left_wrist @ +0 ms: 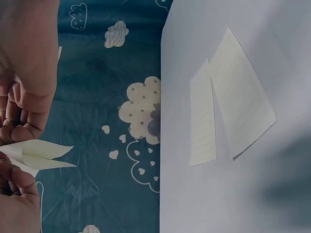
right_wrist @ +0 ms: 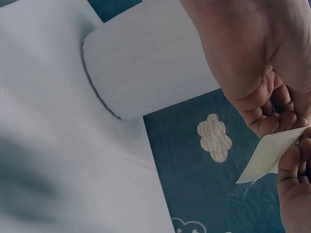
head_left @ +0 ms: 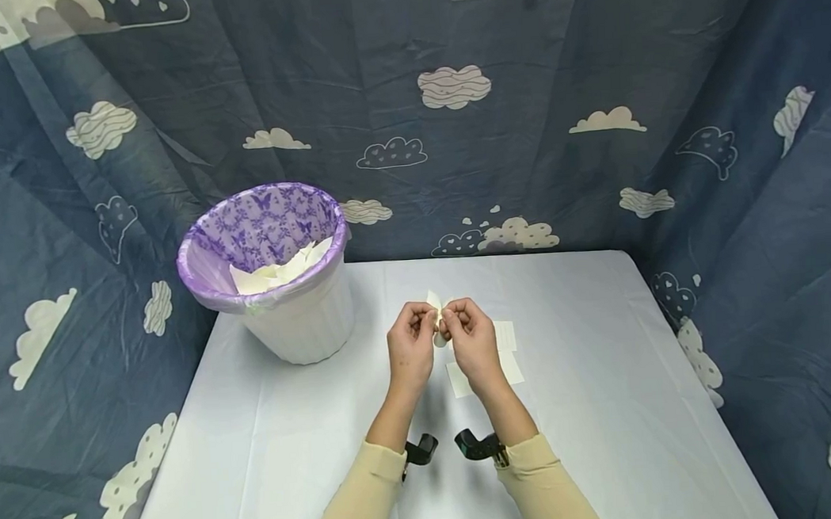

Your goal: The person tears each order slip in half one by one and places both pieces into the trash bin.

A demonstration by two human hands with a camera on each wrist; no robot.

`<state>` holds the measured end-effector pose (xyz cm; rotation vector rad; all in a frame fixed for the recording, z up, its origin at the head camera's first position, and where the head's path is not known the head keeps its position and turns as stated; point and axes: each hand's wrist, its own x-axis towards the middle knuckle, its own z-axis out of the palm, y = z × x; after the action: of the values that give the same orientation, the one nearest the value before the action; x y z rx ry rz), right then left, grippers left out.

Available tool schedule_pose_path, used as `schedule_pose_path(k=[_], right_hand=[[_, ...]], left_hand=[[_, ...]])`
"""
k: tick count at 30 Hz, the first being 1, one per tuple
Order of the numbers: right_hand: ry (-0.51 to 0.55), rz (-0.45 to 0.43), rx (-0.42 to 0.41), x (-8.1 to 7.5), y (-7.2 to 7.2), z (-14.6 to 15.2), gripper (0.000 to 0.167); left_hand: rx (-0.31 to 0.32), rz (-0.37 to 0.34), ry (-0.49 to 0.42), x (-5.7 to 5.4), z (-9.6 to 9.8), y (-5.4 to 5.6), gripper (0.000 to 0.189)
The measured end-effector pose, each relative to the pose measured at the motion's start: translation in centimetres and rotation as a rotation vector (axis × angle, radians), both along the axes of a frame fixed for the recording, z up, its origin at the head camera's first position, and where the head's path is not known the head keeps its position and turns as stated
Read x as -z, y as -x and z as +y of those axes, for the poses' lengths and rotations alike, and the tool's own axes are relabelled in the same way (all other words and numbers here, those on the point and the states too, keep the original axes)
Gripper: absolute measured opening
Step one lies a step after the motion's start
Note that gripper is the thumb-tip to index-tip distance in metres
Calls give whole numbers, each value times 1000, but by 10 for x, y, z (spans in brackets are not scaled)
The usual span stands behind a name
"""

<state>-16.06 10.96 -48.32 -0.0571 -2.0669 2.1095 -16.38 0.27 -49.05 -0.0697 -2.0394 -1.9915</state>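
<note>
My left hand (head_left: 411, 343) and right hand (head_left: 472, 335) meet over the middle of the table, each pinching the same small cream piece of paper (head_left: 433, 299) between thumb and fingers. In the left wrist view two pointed flaps of this paper (left_wrist: 48, 148) stick out beyond the fingertips. The right wrist view shows the paper (right_wrist: 262, 158) bent, with a thin strip hanging at its lower edge. Whether it is torn through between the fingers is hidden. Below and beside my right hand, lined paper pieces (left_wrist: 240, 97) lie on the table, partly covered by that hand in the head view.
A white bin (head_left: 298, 330) with a purple butterfly-patterned liner stands at the table's back left, holding cream paper pieces (head_left: 280, 272). A white cloth covers the table (head_left: 610, 406). Dark blue cloud-patterned curtains (head_left: 524, 165) hang behind and at both sides.
</note>
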Motion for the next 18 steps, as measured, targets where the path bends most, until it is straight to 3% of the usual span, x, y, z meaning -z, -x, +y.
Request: schedule_pose_path(k=[12,18], right_hand=[[52,-28,-9,5,0,-1,8],[55,-32,-7,6,0,0,8]], left_hand=[[-27,-30,-46,4,-1,0,7],[-49,32,9,5,-4,-1,7]])
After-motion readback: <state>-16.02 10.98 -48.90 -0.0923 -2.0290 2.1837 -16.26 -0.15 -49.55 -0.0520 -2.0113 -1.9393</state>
